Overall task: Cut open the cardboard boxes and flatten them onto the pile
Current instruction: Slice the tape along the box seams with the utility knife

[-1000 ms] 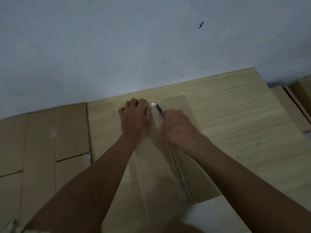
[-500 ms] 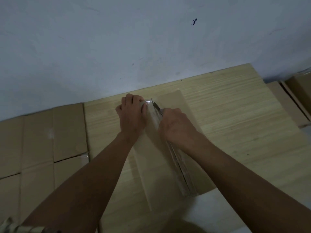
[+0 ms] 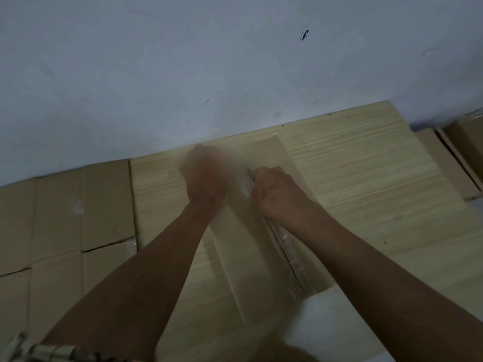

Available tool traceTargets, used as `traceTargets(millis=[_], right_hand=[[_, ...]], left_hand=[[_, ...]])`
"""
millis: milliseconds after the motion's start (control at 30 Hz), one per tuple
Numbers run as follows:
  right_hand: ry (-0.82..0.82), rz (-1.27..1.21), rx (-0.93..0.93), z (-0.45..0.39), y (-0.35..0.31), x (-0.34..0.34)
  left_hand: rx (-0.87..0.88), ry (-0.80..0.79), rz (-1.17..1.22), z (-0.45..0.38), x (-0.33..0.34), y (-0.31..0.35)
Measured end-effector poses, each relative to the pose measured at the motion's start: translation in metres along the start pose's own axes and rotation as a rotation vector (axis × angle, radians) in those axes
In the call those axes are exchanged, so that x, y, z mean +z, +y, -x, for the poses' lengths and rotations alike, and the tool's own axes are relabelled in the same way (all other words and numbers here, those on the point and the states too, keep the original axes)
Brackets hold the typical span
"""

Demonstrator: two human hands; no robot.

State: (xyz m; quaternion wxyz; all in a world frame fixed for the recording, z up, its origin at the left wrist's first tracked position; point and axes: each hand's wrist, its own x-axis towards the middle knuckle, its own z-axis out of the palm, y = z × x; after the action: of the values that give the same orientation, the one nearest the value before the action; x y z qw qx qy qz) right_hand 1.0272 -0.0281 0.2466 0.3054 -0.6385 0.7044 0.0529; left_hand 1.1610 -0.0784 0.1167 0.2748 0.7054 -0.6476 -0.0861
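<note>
Counting what I have in view: two hands, one cardboard box (image 3: 251, 257) on the wooden table (image 3: 366, 178), one pile of flattened cardboard (image 3: 65, 218) lying to the left of the table, and more cardboard (image 3: 449, 158) off its right end, too cropped for me to number. The box lies directly under both hands, its taped seam (image 3: 287, 254) running from the near edge up between them. My right hand (image 3: 277, 194) sits on that seam near the far end of the box, fist clenched around a cutter (image 3: 249, 176) whose tip pokes out toward the left hand. My left hand (image 3: 206, 176) is on the box just beside the seam, too blurred for me to tell how its fingers lie. No brand, label or writing is readable anywhere on the cardboard.
</note>
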Motion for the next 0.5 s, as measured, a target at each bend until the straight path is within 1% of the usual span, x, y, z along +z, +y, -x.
traceTargets(millis=[133,500], right_hand=[[0.000,0.006,0.000,0.0044,-0.0003,0.0002],[0.035,-0.068,0.020,0.0087,-0.0007,0.0095]], left_hand=[[0.021,0.013,-0.023,0.0014,0.0016,0.0009],[0.000,0.009,-0.037,-0.0010,0.0024,0.0004]])
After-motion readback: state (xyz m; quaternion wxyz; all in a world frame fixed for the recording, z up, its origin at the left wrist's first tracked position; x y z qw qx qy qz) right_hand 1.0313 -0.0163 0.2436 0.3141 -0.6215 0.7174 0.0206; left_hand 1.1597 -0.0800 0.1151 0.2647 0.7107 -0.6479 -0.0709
